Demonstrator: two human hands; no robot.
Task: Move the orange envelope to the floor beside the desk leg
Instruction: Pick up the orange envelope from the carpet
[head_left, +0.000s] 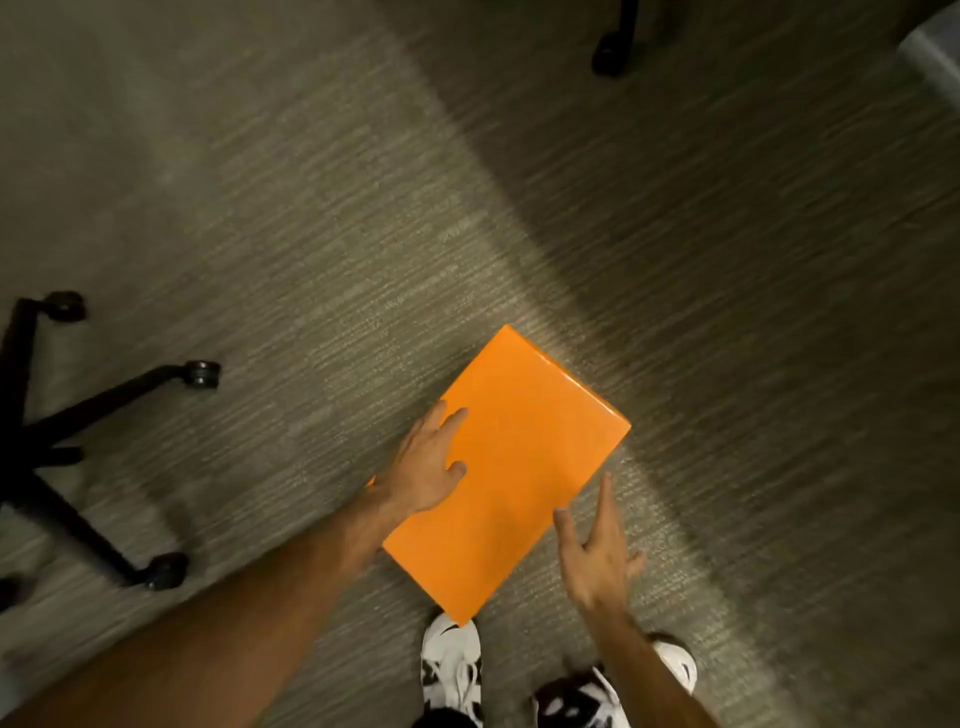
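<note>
The orange envelope (519, 467) is a flat bright rectangle lying slantwise over the grey carpet, and its near corner overlaps the toe of my left shoe. My left hand (423, 462) lies over its left edge, with fingers and thumb on the top face, holding it. My right hand (597, 551) hovers just off the envelope's right edge with fingers spread and nothing in it. No desk leg is clearly visible; whether the envelope touches the floor cannot be told.
A black office chair base (67, 431) with castors spreads over the carpet at the left. Another black castor (613, 52) stands at the top. A pale grey object (930, 52) shows in the top right corner. My white-and-black shoes (452, 665) are at the bottom.
</note>
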